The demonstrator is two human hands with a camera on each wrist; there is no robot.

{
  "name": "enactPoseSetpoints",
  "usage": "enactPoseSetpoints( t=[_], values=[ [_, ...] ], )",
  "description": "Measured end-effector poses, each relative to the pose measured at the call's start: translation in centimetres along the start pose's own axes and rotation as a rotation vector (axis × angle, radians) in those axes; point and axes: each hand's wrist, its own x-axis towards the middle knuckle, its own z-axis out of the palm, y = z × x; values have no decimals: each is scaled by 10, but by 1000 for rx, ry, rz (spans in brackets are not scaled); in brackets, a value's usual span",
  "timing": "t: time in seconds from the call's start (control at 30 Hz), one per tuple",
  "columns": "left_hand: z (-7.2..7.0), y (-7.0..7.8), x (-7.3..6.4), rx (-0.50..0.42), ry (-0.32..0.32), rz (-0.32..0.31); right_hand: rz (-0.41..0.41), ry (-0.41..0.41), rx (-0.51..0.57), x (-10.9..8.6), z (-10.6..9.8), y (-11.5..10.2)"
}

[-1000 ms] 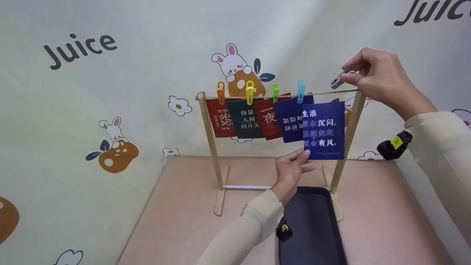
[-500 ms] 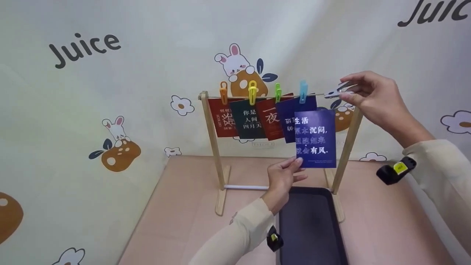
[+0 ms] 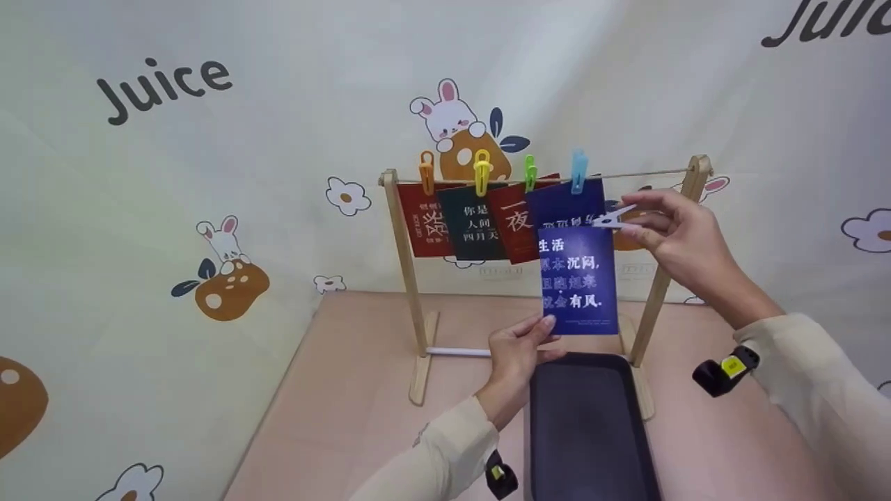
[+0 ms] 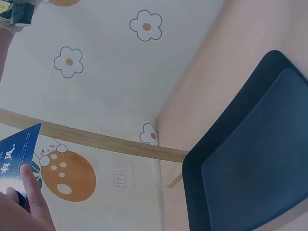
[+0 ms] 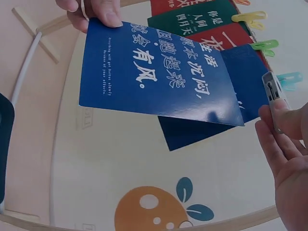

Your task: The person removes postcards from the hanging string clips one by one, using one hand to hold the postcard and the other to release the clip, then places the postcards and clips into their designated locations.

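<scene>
My left hand [image 3: 511,358] pinches a blue card [image 3: 578,285] with white writing by its lower left corner. The card is held upright in front of another blue card [image 3: 564,198], which hangs from the string under a light-blue clothespin [image 3: 578,172]. A pale grey clothespin [image 5: 274,98] is between the thumb and fingers of my right hand [image 3: 686,243]. Its tip is beside the held card's upper right corner; whether they touch, I cannot tell. In the left wrist view only part of the held card [image 4: 17,156] shows.
A wooden rack [image 3: 405,271] carries the string [image 3: 640,174]. Left of the blue hanging card are red and green cards [image 3: 477,233] under orange, yellow and green clothespins [image 3: 482,174]. A dark tray [image 3: 588,431] lies on the pink table [image 3: 334,417] before the rack.
The held card has moved left and down with my left hand. My right hand has brought the grey clothespin down and left from above the string to the card's upper corner.
</scene>
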Motion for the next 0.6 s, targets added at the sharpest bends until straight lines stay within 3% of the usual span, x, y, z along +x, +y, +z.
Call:
enactPoseSetpoints(
  t=[0.33,0.6],
  values=[
    [-29,-14,-8,-7,40,-40,-4,-14,-14,-14,24,20],
    [-46,-22,-13,9,68,-55,86,-41,-94,-28,44,38]
  ],
)
